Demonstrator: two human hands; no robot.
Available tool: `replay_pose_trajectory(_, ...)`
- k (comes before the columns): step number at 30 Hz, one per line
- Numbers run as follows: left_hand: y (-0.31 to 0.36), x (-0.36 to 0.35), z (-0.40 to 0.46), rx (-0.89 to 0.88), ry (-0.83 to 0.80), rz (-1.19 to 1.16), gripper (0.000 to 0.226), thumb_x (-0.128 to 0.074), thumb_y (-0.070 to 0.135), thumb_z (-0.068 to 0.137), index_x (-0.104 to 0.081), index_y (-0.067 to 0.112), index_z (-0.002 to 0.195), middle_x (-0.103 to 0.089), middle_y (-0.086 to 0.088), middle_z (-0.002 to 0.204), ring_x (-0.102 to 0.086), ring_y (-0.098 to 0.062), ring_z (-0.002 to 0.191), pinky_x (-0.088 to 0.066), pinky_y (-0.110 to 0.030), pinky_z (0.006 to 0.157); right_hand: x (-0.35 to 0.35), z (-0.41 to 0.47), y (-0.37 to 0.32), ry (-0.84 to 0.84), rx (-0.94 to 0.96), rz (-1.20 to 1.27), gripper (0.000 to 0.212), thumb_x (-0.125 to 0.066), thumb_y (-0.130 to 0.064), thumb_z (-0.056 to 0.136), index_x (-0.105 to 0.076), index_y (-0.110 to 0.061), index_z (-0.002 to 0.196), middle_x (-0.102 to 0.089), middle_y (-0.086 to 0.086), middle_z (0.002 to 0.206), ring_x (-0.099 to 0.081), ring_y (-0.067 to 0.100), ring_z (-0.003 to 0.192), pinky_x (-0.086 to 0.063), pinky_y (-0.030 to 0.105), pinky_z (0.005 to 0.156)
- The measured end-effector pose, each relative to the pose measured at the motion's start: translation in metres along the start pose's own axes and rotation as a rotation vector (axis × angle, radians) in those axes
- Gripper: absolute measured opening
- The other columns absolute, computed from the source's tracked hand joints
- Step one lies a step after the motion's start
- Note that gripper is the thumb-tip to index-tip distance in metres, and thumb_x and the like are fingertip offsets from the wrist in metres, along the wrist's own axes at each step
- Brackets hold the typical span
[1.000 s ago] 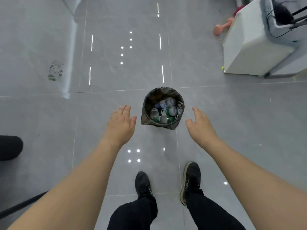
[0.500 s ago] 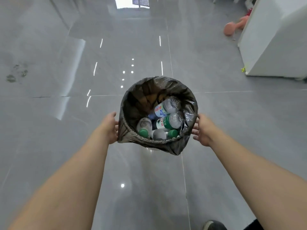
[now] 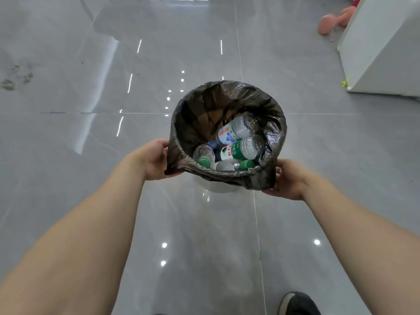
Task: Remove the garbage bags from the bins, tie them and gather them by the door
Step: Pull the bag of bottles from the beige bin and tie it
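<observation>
A small round bin stands on the grey floor, lined with a dark garbage bag (image 3: 193, 119) folded over its rim; a sliver of the white bin (image 3: 216, 188) shows below the fold. Several plastic bottles (image 3: 238, 142) with green caps lie inside. My left hand (image 3: 154, 159) grips the bag's folded edge on the left side. My right hand (image 3: 287, 179) holds the folded edge at the lower right, fingers curled under it.
A white cabinet (image 3: 381, 48) stands at the right back. A pink object (image 3: 329, 21) lies on the floor beside it. My shoe (image 3: 297, 303) shows at the bottom right. A dirty stain (image 3: 18, 77) marks the floor at the left.
I have come closer to the bin. Both hands went from hovering open in front of it to touching its sides and now grasp the bag's folded rim.
</observation>
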State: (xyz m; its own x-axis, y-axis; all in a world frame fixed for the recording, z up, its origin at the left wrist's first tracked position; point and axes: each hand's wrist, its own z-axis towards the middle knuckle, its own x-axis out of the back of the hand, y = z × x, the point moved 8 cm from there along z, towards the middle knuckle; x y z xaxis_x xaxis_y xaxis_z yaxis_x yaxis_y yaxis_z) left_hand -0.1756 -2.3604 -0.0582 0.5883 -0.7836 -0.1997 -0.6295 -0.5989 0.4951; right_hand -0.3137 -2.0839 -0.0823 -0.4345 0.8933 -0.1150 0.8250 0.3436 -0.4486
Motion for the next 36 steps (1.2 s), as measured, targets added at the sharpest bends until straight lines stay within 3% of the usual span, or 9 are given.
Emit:
replay_pose_trajectory(3,0.001,0.000,-0.008,-0.013,0.017,-0.039,0.033,-0.039,0.016,0.097,-0.067,-0.001,0.093,-0.073,-0.015,0.089,-0.073,-0.025,0.074,-0.062,-0.038,0.068,-0.007,-0.014,-0.013,-0.025,0.043,0.049,0.035,-0.035,-0.026,0.099,-0.065,-0.009,0.096,-0.074,0.007,0.085,-0.069,0.020,0.075,-0.053,0.030,0.063)
replay_pose_trajectory(6,0.002,0.013,-0.014,-0.034,0.010,-0.069,0.032,-0.041,0.019,0.096,-0.066,0.000,0.102,-0.071,-0.014,0.105,-0.069,-0.027,0.090,-0.054,-0.037,0.093,-0.007,-0.027,-0.027,-0.054,0.080,0.096,0.052,-0.029,-0.041,0.100,-0.066,-0.007,0.088,-0.074,0.010,0.082,-0.066,0.023,0.080,-0.048,0.033,0.074)
replay_pose_trajectory(8,0.010,0.026,-0.020,-0.071,0.028,-0.071,0.034,-0.040,0.023,0.096,-0.065,0.001,0.102,-0.071,-0.014,0.100,-0.065,-0.026,0.092,-0.044,-0.032,0.102,-0.003,-0.034,-0.036,-0.027,0.089,0.082,0.046,-0.039,-0.043,0.097,-0.066,-0.010,0.080,-0.073,0.006,0.075,-0.065,0.020,0.073,-0.047,0.032,0.074)
replay_pose_trajectory(12,0.044,0.031,-0.046,-0.194,0.012,-0.209,0.022,-0.047,0.017,0.090,-0.061,0.001,0.097,-0.068,-0.010,0.083,-0.065,-0.021,0.074,-0.055,-0.026,0.077,-0.006,-0.051,-0.057,0.026,0.143,0.074,0.031,-0.041,-0.024,0.097,-0.061,-0.013,0.077,-0.070,0.002,0.061,-0.067,0.015,0.052,-0.051,0.028,0.072)
replay_pose_trajectory(16,0.072,0.008,-0.067,-0.364,-0.022,-0.373,0.004,-0.050,0.002,0.090,-0.051,0.004,0.087,-0.057,-0.006,0.068,-0.061,-0.015,0.049,-0.053,-0.020,0.049,0.001,-0.065,-0.076,0.242,0.205,0.005,0.031,-0.036,-0.012,0.096,-0.051,-0.016,0.070,-0.058,-0.003,0.040,-0.054,0.008,0.030,-0.044,0.013,0.036)
replay_pose_trajectory(21,0.083,-0.031,-0.075,-0.386,0.041,-0.308,0.012,-0.049,0.000,0.093,-0.049,0.004,0.081,-0.053,-0.007,0.061,-0.061,-0.018,0.054,-0.059,-0.029,0.060,-0.008,-0.088,-0.120,0.408,0.613,-0.073,0.020,-0.049,-0.004,0.087,-0.054,-0.016,0.074,-0.056,0.002,0.062,-0.052,0.008,0.036,-0.042,0.015,0.038)
replay_pose_trajectory(27,0.097,-0.060,-0.092,-0.488,0.042,-0.325,0.019,-0.041,-0.001,0.093,-0.047,0.008,0.078,-0.055,-0.006,0.052,-0.058,-0.019,0.048,-0.055,-0.029,0.056,-0.053,-0.113,-0.135,0.103,0.783,0.141,0.021,-0.045,-0.013,0.088,-0.052,-0.016,0.068,-0.051,0.000,0.062,-0.049,0.011,0.046,-0.039,0.016,0.042)
replay_pose_trajectory(31,0.107,-0.053,-0.094,-0.547,0.015,-0.387,0.011,-0.044,0.001,0.081,-0.047,0.011,0.079,-0.046,-0.008,0.072,-0.054,-0.025,0.062,-0.050,-0.034,0.074,-0.066,-0.117,-0.142,-0.130,0.778,0.330,0.023,-0.039,-0.020,0.086,-0.052,-0.015,0.069,-0.055,0.004,0.070,-0.056,0.019,0.062,-0.048,0.025,0.060)
replay_pose_trajectory(36,0.095,-0.032,-0.087,-0.489,0.308,0.245,0.017,-0.062,0.014,0.078,-0.052,0.014,0.064,-0.053,-0.002,0.059,-0.052,-0.017,0.043,-0.042,-0.020,0.045,-0.064,-0.114,-0.140,-0.141,0.702,0.423,0.025,-0.041,-0.027,0.086,-0.054,-0.014,0.069,-0.061,0.005,0.071,-0.060,0.023,0.068,-0.053,0.027,0.066)
